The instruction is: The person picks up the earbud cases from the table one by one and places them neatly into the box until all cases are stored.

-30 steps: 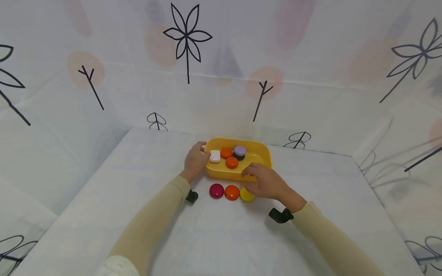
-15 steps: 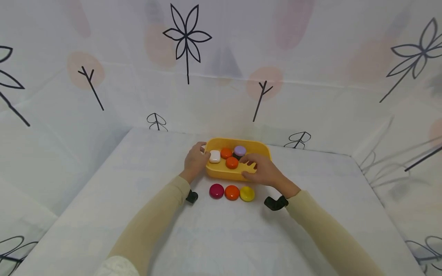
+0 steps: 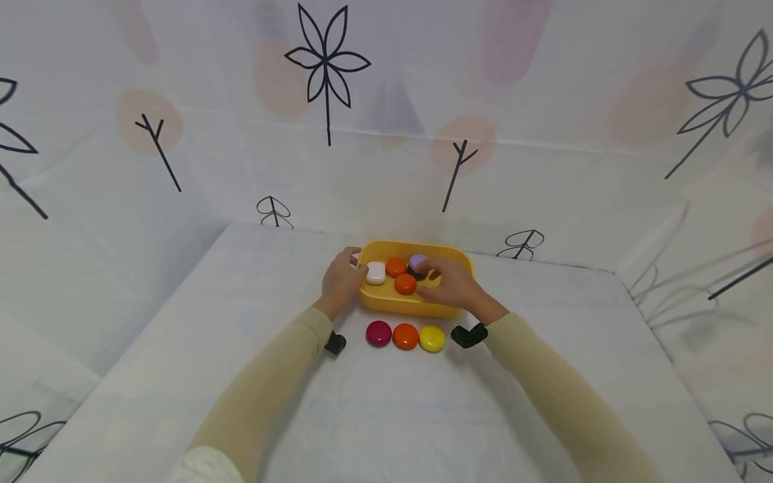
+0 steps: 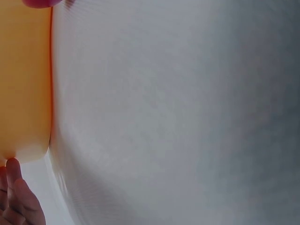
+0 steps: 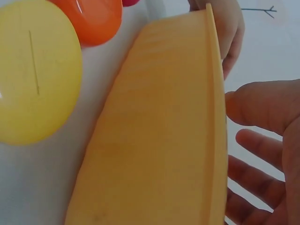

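Note:
A yellow tray [image 3: 410, 306] stands on the white cloth-covered surface. It holds a white squarish piece [image 3: 376, 273], two glossy orange rounds [image 3: 396, 267], and a lilac round [image 3: 417, 260] above a black piece [image 3: 415, 274]. My left hand [image 3: 341, 282] grips the tray's left end, thumb at the rim; in the left wrist view its fingers [image 4: 14, 176] touch the end wall. Over the tray's right half, my right hand [image 3: 451, 284] reaches in, fingertips by the lilac and black pieces, partly covering them. In the right wrist view its thumb and fingers are spread, with nothing seen between them.
In front of the tray lie a crimson round [image 3: 378, 333], an orange round [image 3: 406, 337] and a yellow round [image 3: 431, 339] in a row. A patterned cloth wall [image 3: 386, 168] rises behind the tray. Black wrist mounts [image 3: 469, 336] sit under both wrists.
My right hand has moved from above the yellow round, left and away from me, into the tray up to the lilac and black pieces. The left hand and tray have stayed put.

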The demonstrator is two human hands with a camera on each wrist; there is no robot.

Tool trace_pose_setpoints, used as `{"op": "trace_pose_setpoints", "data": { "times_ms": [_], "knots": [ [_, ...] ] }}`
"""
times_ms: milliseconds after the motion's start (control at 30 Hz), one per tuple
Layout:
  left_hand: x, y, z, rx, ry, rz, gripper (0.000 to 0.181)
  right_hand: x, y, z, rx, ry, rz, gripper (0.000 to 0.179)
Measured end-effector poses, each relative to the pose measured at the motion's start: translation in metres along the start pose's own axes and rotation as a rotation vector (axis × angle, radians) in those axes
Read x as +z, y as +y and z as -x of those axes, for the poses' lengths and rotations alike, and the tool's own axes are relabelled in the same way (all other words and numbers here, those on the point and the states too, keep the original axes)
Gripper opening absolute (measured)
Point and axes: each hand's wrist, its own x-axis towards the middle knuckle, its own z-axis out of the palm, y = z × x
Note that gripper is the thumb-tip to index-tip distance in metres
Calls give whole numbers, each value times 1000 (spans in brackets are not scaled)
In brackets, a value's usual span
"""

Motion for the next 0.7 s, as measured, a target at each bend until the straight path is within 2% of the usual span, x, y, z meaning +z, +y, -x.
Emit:
{"op": "trace_pose_setpoints", "data": {
  "times_ms": [400,700],
  "knots": [
    [-1,-2,-1,26,0,-21,46,10,5,-21,54,-41,89,43],
    [-2,0,0,12,0,-40,46,12,5,-30,23,-122,139,37]
  ]
}}
